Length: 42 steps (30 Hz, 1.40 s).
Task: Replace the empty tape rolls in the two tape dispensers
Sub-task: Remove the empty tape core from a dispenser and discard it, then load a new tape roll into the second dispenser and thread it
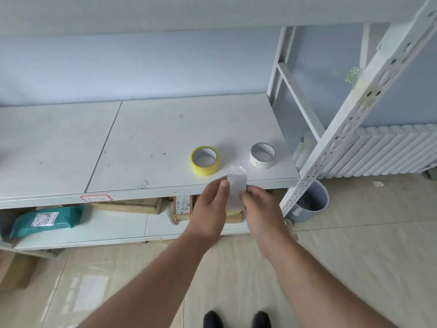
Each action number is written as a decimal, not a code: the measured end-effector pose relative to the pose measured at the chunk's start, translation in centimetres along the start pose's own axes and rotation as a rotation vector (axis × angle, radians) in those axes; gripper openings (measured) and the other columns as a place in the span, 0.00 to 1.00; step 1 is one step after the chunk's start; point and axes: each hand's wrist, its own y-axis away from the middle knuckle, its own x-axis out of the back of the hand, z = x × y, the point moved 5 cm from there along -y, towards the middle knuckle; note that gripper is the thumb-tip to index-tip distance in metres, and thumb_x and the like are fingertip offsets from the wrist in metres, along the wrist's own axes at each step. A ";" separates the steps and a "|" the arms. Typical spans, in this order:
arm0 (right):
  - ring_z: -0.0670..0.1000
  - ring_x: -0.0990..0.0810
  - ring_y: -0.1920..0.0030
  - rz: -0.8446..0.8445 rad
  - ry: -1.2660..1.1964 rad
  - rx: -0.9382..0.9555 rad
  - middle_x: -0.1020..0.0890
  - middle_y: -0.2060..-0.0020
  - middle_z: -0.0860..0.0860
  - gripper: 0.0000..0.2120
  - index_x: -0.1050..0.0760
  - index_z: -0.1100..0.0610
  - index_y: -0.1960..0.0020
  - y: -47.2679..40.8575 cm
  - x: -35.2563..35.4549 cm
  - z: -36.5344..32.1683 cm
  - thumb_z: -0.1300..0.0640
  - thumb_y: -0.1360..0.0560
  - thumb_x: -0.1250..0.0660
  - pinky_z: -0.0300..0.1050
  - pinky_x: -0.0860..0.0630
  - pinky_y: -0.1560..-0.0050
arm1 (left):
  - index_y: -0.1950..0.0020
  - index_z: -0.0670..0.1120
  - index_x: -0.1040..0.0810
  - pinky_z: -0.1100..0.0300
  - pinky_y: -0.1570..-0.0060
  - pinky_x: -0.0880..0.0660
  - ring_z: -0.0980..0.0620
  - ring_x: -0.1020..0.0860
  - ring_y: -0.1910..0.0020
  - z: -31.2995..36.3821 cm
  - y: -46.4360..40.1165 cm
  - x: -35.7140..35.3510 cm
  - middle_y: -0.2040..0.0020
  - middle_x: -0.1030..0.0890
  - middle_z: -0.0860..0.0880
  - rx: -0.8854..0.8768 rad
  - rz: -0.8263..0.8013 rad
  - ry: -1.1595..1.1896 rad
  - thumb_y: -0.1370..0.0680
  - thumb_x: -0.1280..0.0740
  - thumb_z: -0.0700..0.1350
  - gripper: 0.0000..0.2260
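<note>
A yellow tape roll (204,160) lies flat on the white shelf (151,147), near its front edge. To its right a thinner, pale cream roll (262,155) lies flat as well. In front of the shelf edge both hands pinch a translucent strip of tape (236,183) that stands upright between them. My left hand (212,204) grips its left side with thumb and fingers, and my right hand (260,207) grips its right side. No tape dispenser is in view.
A perforated white upright (350,114) of the rack slants at the right, with tape scraps stuck on it. A grey bin (309,204) stands at its foot, a radiator (387,150) behind. On the lower shelf lie a teal parcel (45,220) and cardboard boxes (132,205).
</note>
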 end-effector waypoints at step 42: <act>0.57 0.22 0.43 -0.214 1.183 0.565 0.15 0.48 0.52 0.06 0.19 0.56 0.45 -16.9 -8.4 1.4 0.56 0.19 0.33 0.50 0.27 0.36 | 0.43 0.50 0.15 0.62 0.49 0.22 0.62 0.16 0.56 -0.2 -6.2 10.8 0.52 0.11 0.52 0.061 0.504 0.112 0.18 0.29 0.45 0.05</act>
